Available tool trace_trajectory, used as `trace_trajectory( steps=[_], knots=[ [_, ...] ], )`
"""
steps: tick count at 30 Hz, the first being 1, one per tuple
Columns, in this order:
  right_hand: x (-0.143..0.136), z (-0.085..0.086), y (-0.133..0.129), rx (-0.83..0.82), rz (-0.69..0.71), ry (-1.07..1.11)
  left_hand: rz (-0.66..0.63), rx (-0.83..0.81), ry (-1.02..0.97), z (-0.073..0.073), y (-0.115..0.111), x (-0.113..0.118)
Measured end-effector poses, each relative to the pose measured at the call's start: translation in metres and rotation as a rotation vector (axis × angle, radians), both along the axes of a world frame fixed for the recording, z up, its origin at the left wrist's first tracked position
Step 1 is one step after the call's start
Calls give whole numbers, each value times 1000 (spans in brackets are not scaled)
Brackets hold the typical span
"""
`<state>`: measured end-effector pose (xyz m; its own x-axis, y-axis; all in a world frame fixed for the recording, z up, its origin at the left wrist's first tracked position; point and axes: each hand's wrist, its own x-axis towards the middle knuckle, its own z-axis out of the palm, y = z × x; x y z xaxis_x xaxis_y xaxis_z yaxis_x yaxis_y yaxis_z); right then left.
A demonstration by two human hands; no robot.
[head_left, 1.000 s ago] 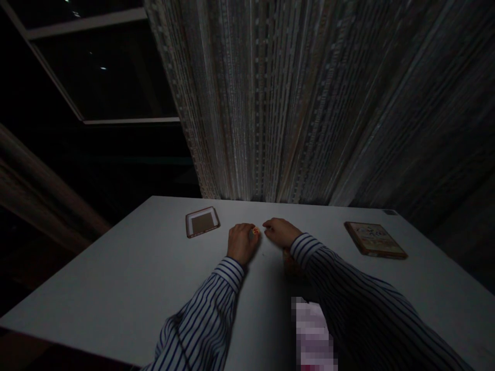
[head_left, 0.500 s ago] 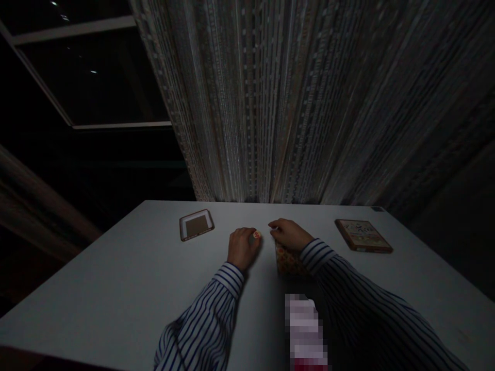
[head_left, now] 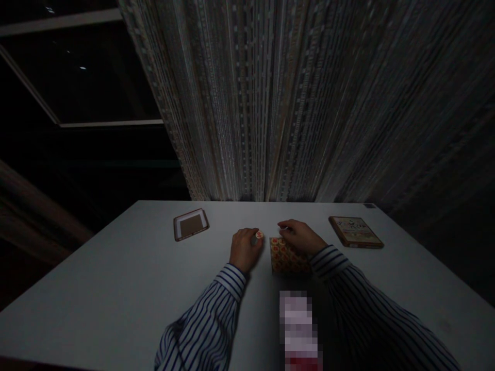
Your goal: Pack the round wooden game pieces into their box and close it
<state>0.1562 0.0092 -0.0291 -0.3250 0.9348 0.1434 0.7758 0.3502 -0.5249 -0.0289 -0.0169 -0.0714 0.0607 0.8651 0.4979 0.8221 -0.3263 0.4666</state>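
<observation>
My left hand (head_left: 245, 248) is closed near the middle of the white table, pinching a small round disc (head_left: 259, 234) with a red mark on its pale face. To its right, my right hand (head_left: 300, 236) reaches over the back right part of a box (head_left: 284, 260) patterned with round red and orange pieces. Thumb and index finger of that hand are apart, with nothing visible between them; its other fingers are hidden. The front and left of the box show, while its back right corner is covered by the hand and sleeve.
On the white table (head_left: 127, 288), a shallow open tray or lid (head_left: 191, 225) with a brown panel lies at the back left. A flat decorated box (head_left: 358, 232) lies at the back right. A pixelated patch covers the area below the middle box. A string curtain hangs behind.
My right hand has moved right, uncovering more of the patterned box's top left. My left hand still holds the disc, almost in place. The whole view has shifted slightly.
</observation>
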Motion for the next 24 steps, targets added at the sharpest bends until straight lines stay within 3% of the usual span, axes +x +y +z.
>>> trace_trajectory(
  steps=[24],
  knots=[
    [33,-14,-10,6,-100,161,-75,-23,-37,-1,-7,26]
  ],
)
